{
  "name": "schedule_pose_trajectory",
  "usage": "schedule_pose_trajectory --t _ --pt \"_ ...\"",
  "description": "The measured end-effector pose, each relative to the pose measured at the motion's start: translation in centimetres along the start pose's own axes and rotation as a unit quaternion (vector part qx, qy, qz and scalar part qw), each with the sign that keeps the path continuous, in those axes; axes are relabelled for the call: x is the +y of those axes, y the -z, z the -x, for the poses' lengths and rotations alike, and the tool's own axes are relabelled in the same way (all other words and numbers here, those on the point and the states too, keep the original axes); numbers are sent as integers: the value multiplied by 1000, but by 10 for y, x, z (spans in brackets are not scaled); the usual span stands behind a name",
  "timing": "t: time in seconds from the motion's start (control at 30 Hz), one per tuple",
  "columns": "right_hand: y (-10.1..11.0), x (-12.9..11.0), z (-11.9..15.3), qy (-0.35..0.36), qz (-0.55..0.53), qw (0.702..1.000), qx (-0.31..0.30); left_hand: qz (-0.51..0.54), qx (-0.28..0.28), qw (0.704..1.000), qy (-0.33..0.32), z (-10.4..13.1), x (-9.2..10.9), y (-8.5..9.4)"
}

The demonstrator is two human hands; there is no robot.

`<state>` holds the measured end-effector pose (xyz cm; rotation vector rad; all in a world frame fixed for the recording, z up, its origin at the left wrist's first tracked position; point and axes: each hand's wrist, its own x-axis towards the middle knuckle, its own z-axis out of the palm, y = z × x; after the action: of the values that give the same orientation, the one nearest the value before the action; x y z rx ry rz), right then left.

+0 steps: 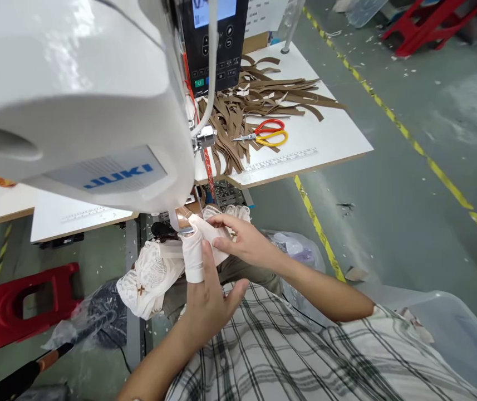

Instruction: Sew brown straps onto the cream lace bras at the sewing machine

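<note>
White cloth [193, 259]: held just under the near end of the sewing machine [96, 111], between both hands, its far edge brought close to the stitching area.
Left hand [207, 298]: spread, thumb well away from the forefinger, which is laid along the cloth; the other fingers are covered, so whether anything is gripped there cannot be told.
Right hand [246, 239]: half curled, thumb and forefinger set against the cloth's right side; whether the fabric is pinched cannot be told.
Reason for the hold: the cloth is apparently kept smooth and steered from both sides, with fingertips left short of the machine's working parts.
Lace garment [155, 275]: bunched to the left of the cloth, seemingly kept aside so that no folds are caught; whether the two are joined cannot be made out.
Brown strips [271, 89]: heaped on the table [334, 139] at the far right, apparently within reach.
Scissors [256, 135]: laid on the strips' near edge, handles to the right, perhaps for easy pickup.
In the way: the needle area is hidden by the machine's bulk; part of the control panel [217, 55] is crossed by a white hose [212, 55].
Floor: a red stool [0, 303] is seen at left, a clear bin [442, 312] at near right.
</note>
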<state>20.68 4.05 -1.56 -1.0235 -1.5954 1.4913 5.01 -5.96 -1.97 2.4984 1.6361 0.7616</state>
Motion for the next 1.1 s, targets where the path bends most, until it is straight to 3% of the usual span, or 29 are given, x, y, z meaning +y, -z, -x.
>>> schedule_pose_trajectory --t 0.17,0.33,0.47,0.53,0.57,0.63,0.73,0.87,0.93,1.03,1.1 --pt "-10 -9 -14 -24 -49 999 -7 23 -23 999 8 9 10 -4" --pt "-10 -1 -7 -126 -189 970 -92 51 -48 997 -44 24 24 -8" --pt "6 9 8 -140 -204 966 -70 138 -99 984 -43 18 23 22" --pt "14 8 18 -126 -149 980 -34 201 -106 972 -52 7 16 46" --pt "17 5 23 -109 -101 988 -33 203 -78 974 -67 0 12 56" --pt "20 -2 32 -60 -6 995 -86 128 -49 985 -108 -17 3 67" --pt "19 -14 41 -12 99 982 -163 -19 -95 984 -146 -39 -12 61" --pt "20 -19 46 18 191 971 -144 -73 -107 970 -205 -47 -29 41" --pt "24 -17 49 37 217 965 -145 -64 -70 979 -178 -45 -38 42" --pt "31 -7 53 24 242 962 -125 -44 -18 999 -12 -42 -49 57" --pt "32 0 55 13 258 960 -107 -12 -26 999 33 -39 -49 65"
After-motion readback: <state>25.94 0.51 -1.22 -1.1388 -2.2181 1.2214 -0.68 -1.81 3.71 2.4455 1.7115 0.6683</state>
